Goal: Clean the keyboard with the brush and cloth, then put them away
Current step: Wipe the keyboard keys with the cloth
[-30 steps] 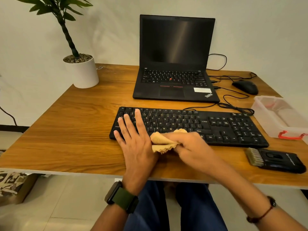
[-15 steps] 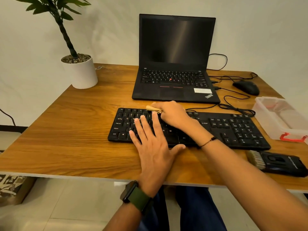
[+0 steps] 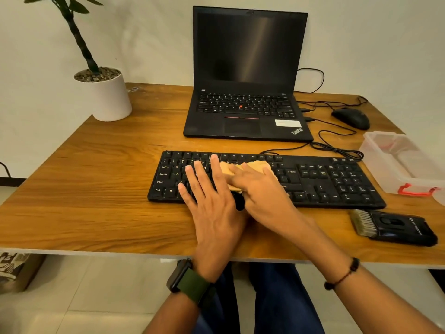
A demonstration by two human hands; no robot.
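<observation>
keyboard [image 3: 313, 179], black, across the middle of the frame on the wooden desk [image 3: 84, 189]. since half a second ago: right hand [image 3: 260, 189] drawn back from the top key rows to mid-board, cloth [image 3: 240, 168] now spread wider beneath it; left hand [image 3: 212, 206] shifted slightly left, fingertips nearer the upper rows. since a full second ago: cloth moved up from the near edge onto the keys.

counted: one keyboard, one tan cloth, one brush [image 3: 392, 226], one clear plastic box [image 3: 404, 162] with a red latch, one laptop [image 3: 248, 75], one mouse [image 3: 351, 118], one potted plant [image 3: 106, 92], two hands.

grip: right hand laid flat over the cloth, fingers fairly straight and close together, pressing it onto the keys just left of centre; no pinch visible. left hand spread, fingers fanned and straight, resting on the keyboard's left half, holding nothing, just beside the right hand.

brush lying at lower right of the frame, near the keyboard's right corner, bristles pointing left, untouched. box at right edge, well apart from both hands.
</observation>
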